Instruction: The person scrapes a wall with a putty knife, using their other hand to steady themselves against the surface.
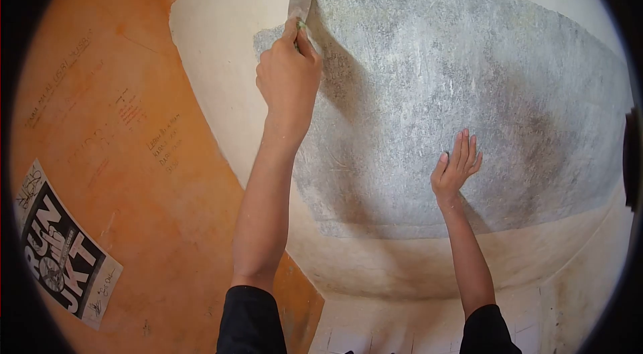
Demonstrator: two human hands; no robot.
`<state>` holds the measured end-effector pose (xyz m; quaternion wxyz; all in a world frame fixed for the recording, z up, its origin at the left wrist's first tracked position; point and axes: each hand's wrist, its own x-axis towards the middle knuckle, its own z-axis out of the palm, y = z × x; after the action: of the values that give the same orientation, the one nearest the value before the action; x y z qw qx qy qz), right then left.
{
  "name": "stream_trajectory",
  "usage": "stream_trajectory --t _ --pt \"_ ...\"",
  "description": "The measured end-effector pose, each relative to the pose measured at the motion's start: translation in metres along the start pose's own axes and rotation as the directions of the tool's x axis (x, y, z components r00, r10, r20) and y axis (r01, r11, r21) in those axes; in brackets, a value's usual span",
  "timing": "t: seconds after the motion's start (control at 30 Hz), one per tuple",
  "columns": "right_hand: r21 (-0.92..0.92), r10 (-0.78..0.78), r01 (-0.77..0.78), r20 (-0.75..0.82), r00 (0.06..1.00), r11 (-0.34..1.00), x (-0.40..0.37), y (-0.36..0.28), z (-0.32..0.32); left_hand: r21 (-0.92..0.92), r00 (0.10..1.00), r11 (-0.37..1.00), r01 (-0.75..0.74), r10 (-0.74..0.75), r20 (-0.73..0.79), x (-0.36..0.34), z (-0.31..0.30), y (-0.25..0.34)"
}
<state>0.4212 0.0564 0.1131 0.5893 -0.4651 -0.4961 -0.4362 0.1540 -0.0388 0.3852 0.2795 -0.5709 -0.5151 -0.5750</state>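
Observation:
My left hand is raised and closed around a putty knife. Its broad metal blade points upward at the upper left border of a rough grey patch on the wall. Fingers hide most of the handle; a bit of green shows near the blade. Lower and to the right, my right hand lies with its fingers stretched out against the patch, holding nothing. The patch has a mottled, streaked surface with a curved upper edge, and shadows of both arms fall across it.
Cream wall borders the grey patch. To the left is an orange wall with handwriting and a black-and-white poster. A dark object juts in at the right edge. Pale tiles show at the bottom.

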Motion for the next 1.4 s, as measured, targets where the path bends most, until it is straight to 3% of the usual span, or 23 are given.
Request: stream_trajectory --t 0.1,0.17,0.27,0.37,0.7,0.77,0.9,0.97,1.07,1.1,1.17,1.27,1.4 --pt "0.007 -0.008 0.008 -0.003 1.000 1.000 0.000 0.004 0.001 -0.002 0.999 1.000 0.006 -0.006 0.042 -0.015 -0.012 0.005" --pt "-0.016 0.002 -0.002 0.016 1.000 1.000 0.001 0.002 -0.001 0.009 0.982 0.995 0.099 -0.099 0.161 -0.025 -0.014 0.006" --pt "-0.024 0.006 -0.006 0.021 1.000 1.000 0.001 0.000 -0.001 0.032 0.999 0.999 0.027 -0.027 0.023 -0.012 0.001 0.007" --pt "-0.009 -0.001 0.001 0.009 1.000 1.000 0.000 0.001 0.000 -0.001 1.000 1.000 0.020 -0.020 -0.010 -0.016 0.008 0.006" --pt "-0.035 0.004 -0.003 0.025 1.000 0.999 -0.001 0.001 -0.001 0.006 0.999 0.999 -0.044 0.044 -0.027 -0.016 0.016 0.010" --pt "-0.037 -0.013 0.014 0.021 1.000 0.999 0.000 0.001 -0.001 -0.003 0.997 1.000 0.025 -0.025 0.080 -0.037 0.018 0.011" --pt "-0.051 -0.020 0.021 0.014 1.000 0.999 0.000 -0.001 -0.001 -0.044 0.999 0.999 -0.027 0.029 0.043 -0.023 0.032 0.012" --pt "-0.048 -0.006 0.008 0.039 0.999 0.999 0.000 -0.001 -0.003 0.006 0.993 0.995 -0.102 0.102 -0.053 -0.003 0.037 0.021" --pt "-0.034 -0.008 0.009 0.036 0.999 0.999 -0.001 0.001 -0.003 -0.057 0.997 0.996 -0.070 0.068 -0.035 0.006 0.041 0.027" --pt "-0.037 -0.004 0.006 0.032 0.999 0.999 -0.002 0.002 -0.001 -0.059 0.997 0.995 -0.075 0.073 -0.036 -0.001 0.039 0.030" --pt "-0.039 -0.024 0.026 0.049 0.999 0.999 -0.008 0.005 -0.002 -0.053 0.995 0.999 0.013 -0.008 0.103 -0.037 0.031 0.032" --pt "-0.053 -0.041 0.045 0.081 0.996 0.998 -0.010 0.007 -0.006 -0.116 0.995 0.993 -0.024 0.035 0.091 -0.077 0.047 0.018" --pt "-0.058 -0.048 0.053 0.071 0.996 0.997 -0.010 0.006 -0.003 -0.111 0.995 0.990 -0.086 0.091 0.042 -0.035 0.041 0.038"
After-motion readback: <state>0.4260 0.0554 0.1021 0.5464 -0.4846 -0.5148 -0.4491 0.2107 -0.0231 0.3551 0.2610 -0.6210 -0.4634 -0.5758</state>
